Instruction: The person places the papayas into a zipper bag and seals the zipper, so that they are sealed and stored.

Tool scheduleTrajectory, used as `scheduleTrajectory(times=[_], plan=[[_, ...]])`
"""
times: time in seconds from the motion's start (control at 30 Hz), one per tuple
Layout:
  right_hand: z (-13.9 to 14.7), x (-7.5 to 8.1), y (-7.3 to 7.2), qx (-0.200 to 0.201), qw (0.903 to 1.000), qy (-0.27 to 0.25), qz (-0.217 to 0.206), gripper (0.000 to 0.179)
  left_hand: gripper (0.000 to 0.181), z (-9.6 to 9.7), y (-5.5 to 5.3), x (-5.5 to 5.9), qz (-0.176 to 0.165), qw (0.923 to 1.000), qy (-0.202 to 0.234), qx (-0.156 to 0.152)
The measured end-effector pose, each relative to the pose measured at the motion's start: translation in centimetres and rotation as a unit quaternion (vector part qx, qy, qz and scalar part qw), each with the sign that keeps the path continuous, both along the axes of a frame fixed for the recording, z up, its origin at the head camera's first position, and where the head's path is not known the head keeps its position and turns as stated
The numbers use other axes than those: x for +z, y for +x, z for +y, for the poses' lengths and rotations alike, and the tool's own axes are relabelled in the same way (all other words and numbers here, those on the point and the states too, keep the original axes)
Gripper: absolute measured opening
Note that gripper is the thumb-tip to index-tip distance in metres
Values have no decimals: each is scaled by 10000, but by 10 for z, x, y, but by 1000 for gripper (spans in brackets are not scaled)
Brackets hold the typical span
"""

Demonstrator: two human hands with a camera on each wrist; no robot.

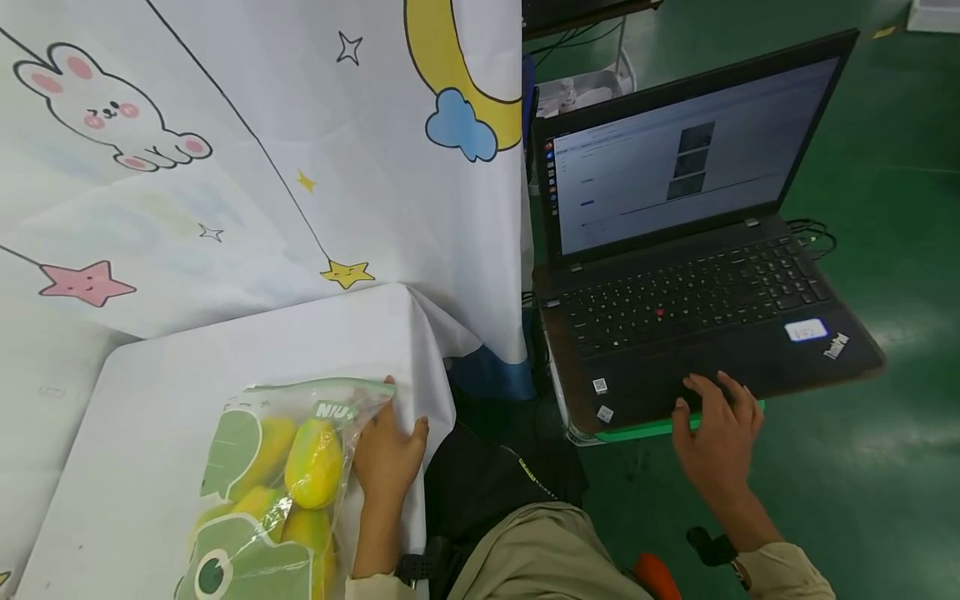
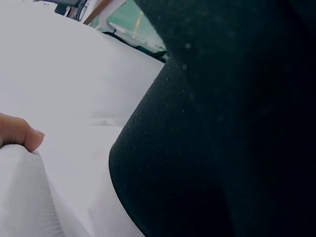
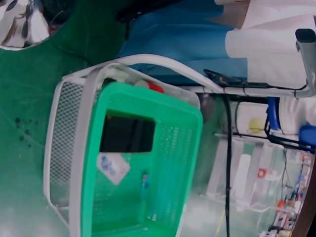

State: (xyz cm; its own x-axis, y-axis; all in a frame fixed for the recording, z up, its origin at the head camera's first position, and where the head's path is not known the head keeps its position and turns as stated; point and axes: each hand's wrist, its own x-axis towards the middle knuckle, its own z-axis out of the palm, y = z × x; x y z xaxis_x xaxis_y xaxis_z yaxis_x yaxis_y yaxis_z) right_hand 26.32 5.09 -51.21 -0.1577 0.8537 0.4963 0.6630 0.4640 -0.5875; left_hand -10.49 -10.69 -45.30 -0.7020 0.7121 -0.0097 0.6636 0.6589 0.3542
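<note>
In the head view, my left hand (image 1: 388, 454) rests at the right edge of the white-covered table (image 1: 300, 354), beside a clear zip bag (image 1: 333, 410) with green printing. Several yellow-green mangoes (image 1: 313, 467) lie inside that bag. Its right edge meets the hand; whether the fingers press on it is hard to see. The left wrist view shows only a fingertip (image 2: 32, 139) on the white cloth. Over the front edge of an open black laptop (image 1: 712, 283), my right hand (image 1: 717, 437) has its fingertips on the palm rest, loosely bent and holding nothing.
A printed white curtain (image 1: 262, 208) stands behind the table. Beneath the laptop, the right wrist view shows a green basket (image 3: 89, 197) holding a dark flat object (image 3: 127, 134) and a white packet (image 3: 113, 168). A metal frame bar (image 3: 266, 92) and a cable run beside it.
</note>
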Motion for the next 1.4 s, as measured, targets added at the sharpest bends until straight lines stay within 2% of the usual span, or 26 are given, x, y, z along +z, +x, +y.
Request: scheduleTrajectory(times=[0.17, 0.33, 0.6, 1.0, 1.2, 1.4], plan=[[0, 7, -3, 22, 9998, -180, -23, 39, 74, 1, 1, 1, -43, 10000, 73, 3], [-1, 11, -4, 26, 9995, -321, -47, 41, 73, 0, 0, 0, 51, 9999, 134, 20], [0, 6, -2, -54, 9994, -332, 38, 36, 71, 2, -2, 1, 108, 9997, 174, -92], [0, 3, -2, -18, 9994, -351, 80, 35, 71, 2, -2, 5, 97, 9998, 159, -61], [2, 3, -2, -88, 9996, -160, 210, 51, 71, 5, -2, 6, 125, 9997, 201, -114], [4, 9, -5, -64, 9995, -284, -125, 51, 71, 4, -1, 4, 155, 9997, 168, -60]])
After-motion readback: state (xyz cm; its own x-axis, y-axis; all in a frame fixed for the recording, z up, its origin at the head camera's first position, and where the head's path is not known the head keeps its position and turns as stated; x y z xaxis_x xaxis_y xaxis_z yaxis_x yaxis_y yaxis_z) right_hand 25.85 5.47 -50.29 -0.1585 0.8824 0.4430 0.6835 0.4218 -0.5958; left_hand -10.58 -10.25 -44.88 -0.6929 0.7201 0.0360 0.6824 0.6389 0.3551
